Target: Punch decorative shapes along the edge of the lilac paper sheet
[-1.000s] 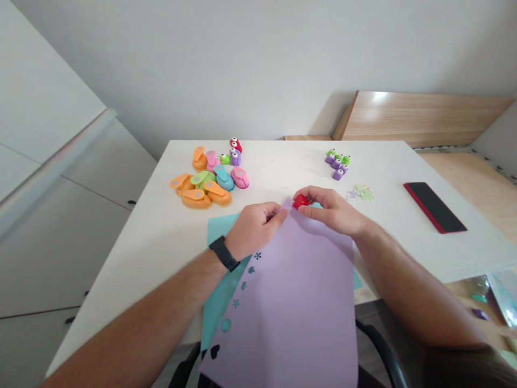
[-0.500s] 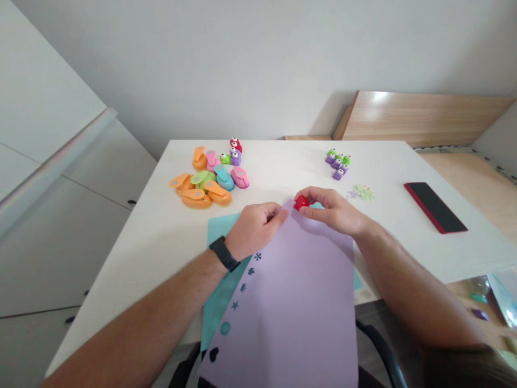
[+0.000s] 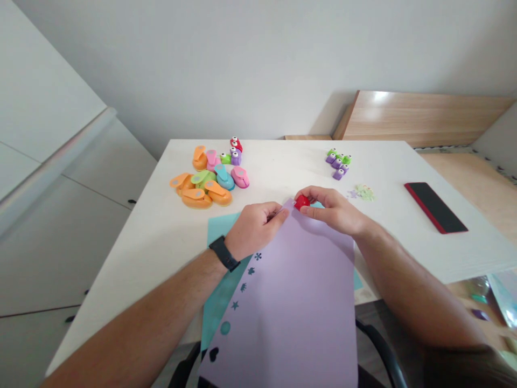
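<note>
We pinch top corner of lilac paper sheet (image 3: pixel 291 302) in left hand (image 3: pixel 254 230), fingers closed on paper; right hand (image 3: pixel 331 211) closed around red craft punch (image 3: pixel 301 202) at sheet's top edge; steady pinch keeps sheet from shifting at punch; teal card (image 3: pixel 218 229) lies under sheet on white bench (image 3: pixel 133 258); orange, pink and purple craft punches (image 3: pixel 196 198) sit grouped beyond; black phone (image 3: pixel 434 207) lies at right; wooden panel (image 3: pixel 420 116) stands behind bench.

Two hands: left hand (image 3: pixel 254 231), right hand (image 3: pixel 332 211); one red punch (image 3: pixel 301 202); one lilac sheet (image 3: pixel 291 318), six punched shapes (image 3: pixel 235 305); one teal sheet (image 3: pixel 220 227).
</note>
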Action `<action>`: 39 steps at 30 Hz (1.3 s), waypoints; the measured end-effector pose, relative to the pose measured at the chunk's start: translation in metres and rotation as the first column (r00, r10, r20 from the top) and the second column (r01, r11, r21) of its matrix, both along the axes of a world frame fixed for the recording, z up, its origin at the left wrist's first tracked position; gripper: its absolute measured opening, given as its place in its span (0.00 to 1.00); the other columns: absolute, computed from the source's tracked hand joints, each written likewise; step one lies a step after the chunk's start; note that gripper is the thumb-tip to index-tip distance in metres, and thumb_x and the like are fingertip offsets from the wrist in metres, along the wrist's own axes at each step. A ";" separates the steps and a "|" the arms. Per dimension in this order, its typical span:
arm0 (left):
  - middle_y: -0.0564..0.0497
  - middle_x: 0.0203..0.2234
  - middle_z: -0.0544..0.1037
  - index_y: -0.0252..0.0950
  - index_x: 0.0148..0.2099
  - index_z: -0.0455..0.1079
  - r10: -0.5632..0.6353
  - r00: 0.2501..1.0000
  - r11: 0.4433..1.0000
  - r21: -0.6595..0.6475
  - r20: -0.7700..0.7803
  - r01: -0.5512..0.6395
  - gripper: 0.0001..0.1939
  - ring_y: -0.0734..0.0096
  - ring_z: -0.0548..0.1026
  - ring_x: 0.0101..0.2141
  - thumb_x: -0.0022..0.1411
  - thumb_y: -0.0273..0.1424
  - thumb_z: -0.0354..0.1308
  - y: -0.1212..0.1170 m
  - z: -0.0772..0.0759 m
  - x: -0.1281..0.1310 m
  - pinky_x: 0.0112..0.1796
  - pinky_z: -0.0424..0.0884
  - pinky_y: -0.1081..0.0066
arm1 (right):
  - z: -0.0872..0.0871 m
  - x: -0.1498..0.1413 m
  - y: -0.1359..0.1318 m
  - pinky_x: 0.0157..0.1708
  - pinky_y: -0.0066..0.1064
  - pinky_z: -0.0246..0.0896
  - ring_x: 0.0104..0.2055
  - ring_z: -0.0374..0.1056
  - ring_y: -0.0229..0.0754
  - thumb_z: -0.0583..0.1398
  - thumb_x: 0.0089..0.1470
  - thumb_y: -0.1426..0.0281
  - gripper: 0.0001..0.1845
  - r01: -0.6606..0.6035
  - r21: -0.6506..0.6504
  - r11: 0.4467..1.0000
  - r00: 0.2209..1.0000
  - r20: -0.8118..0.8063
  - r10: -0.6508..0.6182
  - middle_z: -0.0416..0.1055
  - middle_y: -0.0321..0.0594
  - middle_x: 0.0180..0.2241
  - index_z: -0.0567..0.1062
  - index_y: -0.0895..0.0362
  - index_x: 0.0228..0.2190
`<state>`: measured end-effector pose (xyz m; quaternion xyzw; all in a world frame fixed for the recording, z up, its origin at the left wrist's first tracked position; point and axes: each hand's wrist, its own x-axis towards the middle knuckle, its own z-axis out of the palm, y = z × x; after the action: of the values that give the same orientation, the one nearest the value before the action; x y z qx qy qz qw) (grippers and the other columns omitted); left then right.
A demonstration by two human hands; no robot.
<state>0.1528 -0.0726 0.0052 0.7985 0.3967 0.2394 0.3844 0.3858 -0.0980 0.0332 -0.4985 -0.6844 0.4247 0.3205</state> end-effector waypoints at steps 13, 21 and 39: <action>0.55 0.22 0.72 0.35 0.33 0.73 0.004 1.000 1.000 -0.010 0.013 -0.004 0.21 0.74 0.65 0.25 0.71 0.44 0.51 0.000 0.001 0.001 0.26 0.57 0.72 | -0.001 -0.001 0.000 0.45 0.37 0.62 0.41 0.68 0.43 0.64 0.58 0.64 0.12 -0.001 -0.012 1.000 1.000 -0.029 0.000 0.75 0.40 0.38 0.77 0.57 0.42; 0.54 0.23 0.73 0.35 0.34 0.74 0.002 1.000 1.000 -0.021 0.013 -0.002 0.20 0.74 0.66 0.25 0.71 0.43 0.51 0.000 0.001 0.001 0.27 0.58 0.72 | -0.002 -0.002 0.000 0.46 0.38 0.62 0.42 0.68 0.43 0.64 0.59 0.64 0.12 -0.027 -0.019 0.999 1.000 -0.011 0.027 0.75 0.41 0.39 0.77 0.57 0.42; 0.56 0.21 0.70 0.35 0.32 0.73 0.002 1.000 1.000 0.004 0.010 -0.002 0.20 0.75 0.64 0.24 0.71 0.43 0.51 0.001 0.001 0.000 0.26 0.57 0.72 | -0.005 0.001 0.001 0.47 0.38 0.62 0.41 0.68 0.43 0.64 0.59 0.64 0.12 -0.021 0.006 1.000 0.998 -0.057 0.022 0.75 0.41 0.39 0.77 0.57 0.43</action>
<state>0.1533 -0.0719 0.0065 0.7976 0.3953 0.2446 0.3843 0.3868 -0.0972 0.0284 -0.4780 -0.6815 0.4402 0.3366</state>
